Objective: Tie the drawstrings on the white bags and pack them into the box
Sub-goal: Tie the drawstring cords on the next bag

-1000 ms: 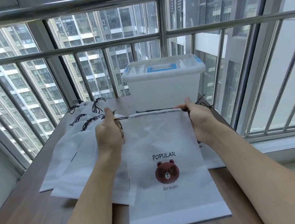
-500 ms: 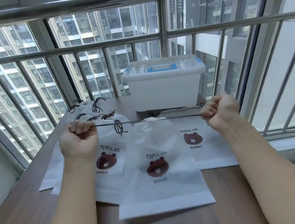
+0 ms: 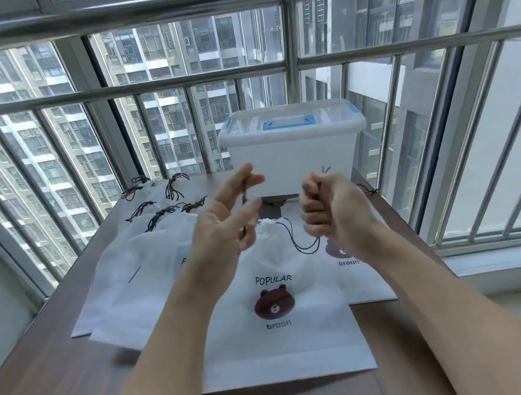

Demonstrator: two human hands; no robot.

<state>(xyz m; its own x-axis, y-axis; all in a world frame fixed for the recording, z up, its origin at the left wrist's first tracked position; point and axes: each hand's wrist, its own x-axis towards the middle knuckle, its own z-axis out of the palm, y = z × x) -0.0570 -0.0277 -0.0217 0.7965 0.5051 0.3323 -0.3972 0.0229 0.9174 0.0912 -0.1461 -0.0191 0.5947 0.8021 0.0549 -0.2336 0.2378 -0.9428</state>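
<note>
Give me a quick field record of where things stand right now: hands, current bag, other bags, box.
left hand: raised over the bag, fingers pinching a black drawstring
right hand: curled into a fist round the other drawstring
current bag: white, bear print, mouth cinched, lying flat on the wooden table, cords not yet knotted
other bags: a stack to the left, one partly under the current bag on the right
box: translucent plastic, blue handle, lid on, at the table's far edge
</note>
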